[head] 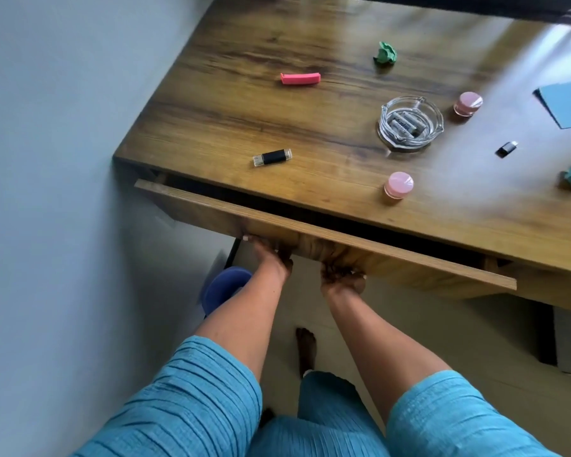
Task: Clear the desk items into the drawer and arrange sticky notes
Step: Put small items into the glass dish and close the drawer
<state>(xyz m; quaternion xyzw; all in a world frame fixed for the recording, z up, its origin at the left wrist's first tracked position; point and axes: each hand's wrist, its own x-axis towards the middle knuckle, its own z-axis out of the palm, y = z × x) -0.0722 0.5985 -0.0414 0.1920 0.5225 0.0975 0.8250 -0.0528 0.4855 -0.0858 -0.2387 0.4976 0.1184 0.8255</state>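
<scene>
My left hand [267,257] and my right hand [342,277] both grip the bottom edge of the drawer [376,249], which is open just a crack under the desk [244,110]. If I pull too hard or crooked, it can jam or shake the desk, and the pink jar [399,188] near the front edge or the USB stick [272,157] can roll off. I cannot see inside the drawer, my fingertips hide under its front, and the blue paper [567,103], maybe the sticky notes, is cut off at the right side.
</scene>
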